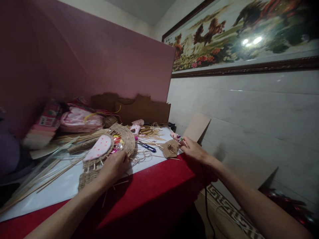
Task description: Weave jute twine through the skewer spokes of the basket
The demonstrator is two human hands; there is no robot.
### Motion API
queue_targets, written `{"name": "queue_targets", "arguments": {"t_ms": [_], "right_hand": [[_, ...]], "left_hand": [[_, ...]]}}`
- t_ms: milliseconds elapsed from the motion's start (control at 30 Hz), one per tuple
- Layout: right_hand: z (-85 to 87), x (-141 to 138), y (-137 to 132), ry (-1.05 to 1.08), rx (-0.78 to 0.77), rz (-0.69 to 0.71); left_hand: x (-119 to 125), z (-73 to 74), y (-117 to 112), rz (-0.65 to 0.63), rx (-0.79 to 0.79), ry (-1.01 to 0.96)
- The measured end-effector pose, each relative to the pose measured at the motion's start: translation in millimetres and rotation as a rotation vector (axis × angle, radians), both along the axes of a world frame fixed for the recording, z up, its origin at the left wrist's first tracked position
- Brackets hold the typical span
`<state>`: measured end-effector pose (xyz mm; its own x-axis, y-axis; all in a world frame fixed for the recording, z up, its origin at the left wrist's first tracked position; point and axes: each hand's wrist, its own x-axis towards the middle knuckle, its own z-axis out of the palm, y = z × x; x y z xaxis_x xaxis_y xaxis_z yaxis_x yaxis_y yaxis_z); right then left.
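Observation:
My left hand [116,166] is closed at the lower edge of a woven twine basket [128,141], its fingertips partly hidden. Thin sticks show through the weave, and shiny coloured packets [118,141] lie inside it. A white fabric piece with pink dots [99,146] covers the basket's left part. Over at the table's right end, my right hand [193,149] grips what looks like a small glue gun [176,136] with a colourful pattern. Below that hand hangs a dark cord [206,207]. Just left of it lies a brown cardboard scrap [169,149] with a shiny blob on it.
A blue utility knife [149,147] lies between the hands, near loose twine [144,157]. Long thin sticks [53,177] spread across the left side. Pink fabric [81,119] and torn cardboard [142,109] stand at the back. A red cloth [149,186] covers the table's front.

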<state>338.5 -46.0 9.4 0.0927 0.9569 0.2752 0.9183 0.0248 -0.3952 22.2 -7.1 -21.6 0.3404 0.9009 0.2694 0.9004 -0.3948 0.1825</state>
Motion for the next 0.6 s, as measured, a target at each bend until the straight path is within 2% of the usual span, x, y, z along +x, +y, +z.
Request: {"name": "queue_targets", "arguments": {"t_ms": [100, 233, 400, 500, 600], "right_hand": [[-15.9, 3, -13, -0.092, 0.045, 0.089], [-28.8, 2, -24, -0.205, 0.011, 0.106], [-37.4, 3, -16, -0.315, -0.059, 0.123], [-37.6, 3, -5, -0.357, -0.054, 0.073], [-30.6, -8, -2, -0.413, -0.051, -0.033]], "left_hand": [[-1, -1.4, 1, -0.007, 0.007, 0.001], [-1, -1.7, 1, -0.002, 0.011, 0.008], [1, 1.6, -2, 0.004, 0.004, 0.012], [1, 2.2, -2, 0.005, 0.005, 0.006], [1, 1.3, -2, 0.002, 0.006, 0.009]]}}
